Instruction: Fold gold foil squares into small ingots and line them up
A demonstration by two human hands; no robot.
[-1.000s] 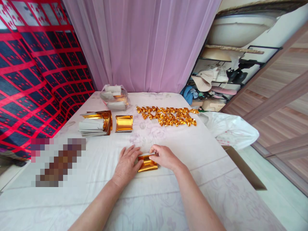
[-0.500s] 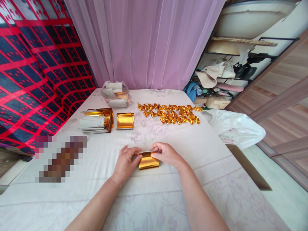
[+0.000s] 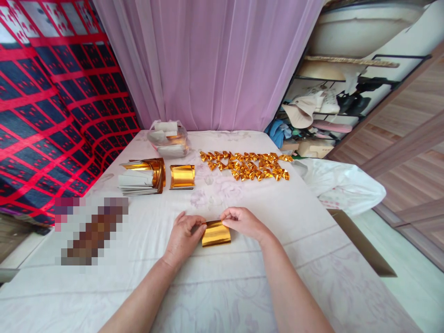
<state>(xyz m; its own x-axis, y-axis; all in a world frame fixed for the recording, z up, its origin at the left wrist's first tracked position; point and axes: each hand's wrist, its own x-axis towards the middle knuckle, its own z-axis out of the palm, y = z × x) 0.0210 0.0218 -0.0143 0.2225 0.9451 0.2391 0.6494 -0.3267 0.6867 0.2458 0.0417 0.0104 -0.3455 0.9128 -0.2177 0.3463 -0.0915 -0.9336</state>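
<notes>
Nearest the camera, the left hand [image 3: 182, 236] and the right hand [image 3: 243, 222] meet over a single gold foil sheet [image 3: 216, 233] lying on the white floral cloth [image 3: 215, 286] that covers the counter. Each hand pinches an upper corner of the sheet between thumb and fingertips, so both grips are narrow and closed on the foil. The sheet is bent along its far edge but otherwise flat, which suggests an early fold.

Farther back on the left lie a thick stack of unfolded foil papers [image 3: 142, 176] and, just beside it, a smaller curled gold stack [image 3: 182, 176]; this stock appears untouched. To the right, rows of finished folded gold pieces [image 3: 246, 166] lie close together, showing many units complete. Judged from the two piles, much stock remains to be folded.

Beyond these stands a clear plastic bag of papers [image 3: 168, 138], before a lilac curtain [image 3: 208, 64]. A white plastic bag [image 3: 342, 187] hangs off the right edge.
</notes>
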